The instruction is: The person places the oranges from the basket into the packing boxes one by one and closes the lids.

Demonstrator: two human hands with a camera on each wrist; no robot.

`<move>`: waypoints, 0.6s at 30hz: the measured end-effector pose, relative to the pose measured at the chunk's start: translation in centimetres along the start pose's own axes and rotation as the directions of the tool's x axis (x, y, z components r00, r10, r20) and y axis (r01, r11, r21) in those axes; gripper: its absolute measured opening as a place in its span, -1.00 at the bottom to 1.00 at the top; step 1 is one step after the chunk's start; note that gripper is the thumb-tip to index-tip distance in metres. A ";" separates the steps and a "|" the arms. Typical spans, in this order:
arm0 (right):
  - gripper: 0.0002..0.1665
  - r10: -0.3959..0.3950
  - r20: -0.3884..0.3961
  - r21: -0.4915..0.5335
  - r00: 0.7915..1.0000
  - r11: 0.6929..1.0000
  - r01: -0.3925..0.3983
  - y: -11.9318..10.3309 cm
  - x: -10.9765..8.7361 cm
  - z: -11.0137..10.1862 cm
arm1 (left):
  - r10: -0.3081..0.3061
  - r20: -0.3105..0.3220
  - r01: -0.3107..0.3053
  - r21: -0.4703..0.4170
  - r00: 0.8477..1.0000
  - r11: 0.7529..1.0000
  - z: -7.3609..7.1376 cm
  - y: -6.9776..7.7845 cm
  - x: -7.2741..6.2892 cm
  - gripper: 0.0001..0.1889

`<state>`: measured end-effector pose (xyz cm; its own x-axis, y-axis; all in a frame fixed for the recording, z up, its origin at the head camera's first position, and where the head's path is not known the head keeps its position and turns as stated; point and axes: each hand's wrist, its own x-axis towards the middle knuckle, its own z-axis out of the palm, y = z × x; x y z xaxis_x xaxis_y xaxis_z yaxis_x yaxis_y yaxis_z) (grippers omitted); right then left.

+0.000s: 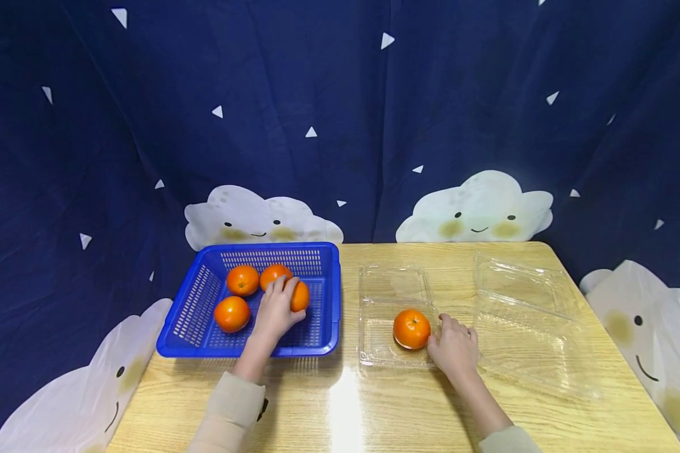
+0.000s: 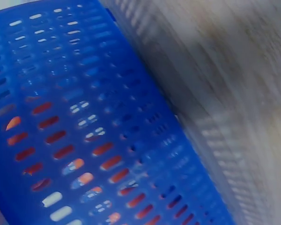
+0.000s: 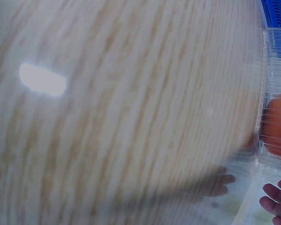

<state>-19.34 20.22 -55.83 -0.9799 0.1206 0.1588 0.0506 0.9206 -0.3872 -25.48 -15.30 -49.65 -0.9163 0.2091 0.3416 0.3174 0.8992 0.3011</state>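
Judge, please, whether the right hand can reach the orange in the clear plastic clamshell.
Probably yes. The right hand is just beside the orange, and nothing appears to cover it; only the side of the clear plastic clamshell seems to stand between them.

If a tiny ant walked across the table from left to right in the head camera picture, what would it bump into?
Blue basket → clear container with one orange fruit in it → right hand → second clear container.
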 end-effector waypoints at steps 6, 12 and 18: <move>-0.46 0.005 0.010 -0.002 1.000 1.000 -0.005 -0.1 0.0 -0.1 | 0.036 -0.040 -0.037 -0.013 0.999 0.999 -0.6 1.2 0.3 -0.32; -0.45 0.009 0.015 0.002 1.000 1.000 -0.009 -0.1 0.1 -0.1 | 0.065 -0.059 -0.067 -0.031 0.996 0.997 -0.9 2.4 0.7 -0.33; -0.44 0.012 0.009 0.008 1.000 1.000 -0.013 -0.1 0.1 0.0 | 0.120 -0.121 -0.126 -0.047 0.985 0.991 -1.0 3.4 0.9 -0.34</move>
<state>-19.43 20.17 -55.76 -0.9810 0.1286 0.1455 0.0614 0.9162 -0.3960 -25.01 -12.37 -47.44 -0.8354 0.2672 0.4803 0.4415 0.8468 0.2967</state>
